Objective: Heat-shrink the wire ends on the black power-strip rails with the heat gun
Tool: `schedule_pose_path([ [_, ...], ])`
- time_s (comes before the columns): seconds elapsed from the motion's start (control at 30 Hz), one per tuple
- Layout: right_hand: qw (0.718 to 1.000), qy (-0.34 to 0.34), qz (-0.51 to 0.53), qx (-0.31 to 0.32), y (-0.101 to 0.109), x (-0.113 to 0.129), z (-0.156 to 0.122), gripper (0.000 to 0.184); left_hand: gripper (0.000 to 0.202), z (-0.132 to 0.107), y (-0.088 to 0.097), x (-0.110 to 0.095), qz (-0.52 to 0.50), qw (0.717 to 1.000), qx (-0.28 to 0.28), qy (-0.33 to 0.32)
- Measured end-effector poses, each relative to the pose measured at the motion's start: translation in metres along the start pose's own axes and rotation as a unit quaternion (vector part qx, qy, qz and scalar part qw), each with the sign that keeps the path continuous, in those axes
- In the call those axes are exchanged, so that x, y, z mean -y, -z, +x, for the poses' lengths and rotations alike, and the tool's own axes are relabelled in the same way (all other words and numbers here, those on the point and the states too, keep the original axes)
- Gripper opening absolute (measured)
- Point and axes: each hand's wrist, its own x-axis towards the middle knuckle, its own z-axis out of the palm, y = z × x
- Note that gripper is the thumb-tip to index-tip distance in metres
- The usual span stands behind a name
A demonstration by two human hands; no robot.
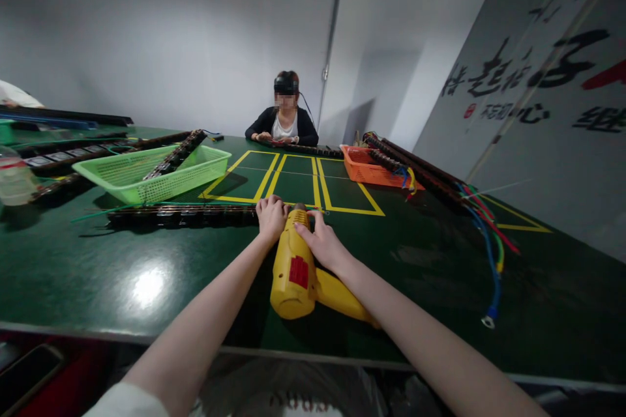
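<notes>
A yellow heat gun (288, 267) with a red patch lies on the green table between my forearms, its nozzle pointing away from me and its handle under my right forearm. Beyond it, a long dark strip of joined segments (195, 215) with thin wires along it lies crosswise. My left hand (272, 216) is closed over the strip's right end, fingers curled. My right hand (323, 240) is just right of the nozzle, its thumb by the gun's front and its fingers bent near a thin wire end. What those fingers hold is hidden.
A green basket (147, 192) holding another strip stands left, near a plastic bottle (14, 179). Yellow tape rectangles (296, 176) mark the table. Right are an orange basket (374, 176) and coloured cables (489, 241). A person (286, 117) sits opposite.
</notes>
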Motion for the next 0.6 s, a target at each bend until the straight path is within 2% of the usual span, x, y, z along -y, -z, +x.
schedule_pose_path([
  [0.07,1.000,-0.020,-0.006,-0.007,0.001,-0.002,0.000,0.047,0.033,0.000,-0.001,-0.002,-0.014,1.000,-0.009,0.012],
  [0.3,0.999,-0.043,-0.009,-0.007,0.005,-0.007,0.001,0.045,0.029,-0.002,0.009,-0.007,-0.012,0.999,0.040,0.028],
  [0.6,0.996,-0.074,-0.031,-0.024,0.033,-0.031,-0.005,0.038,0.029,-0.002,0.004,-0.008,-0.051,0.998,-0.031,-0.008],
])
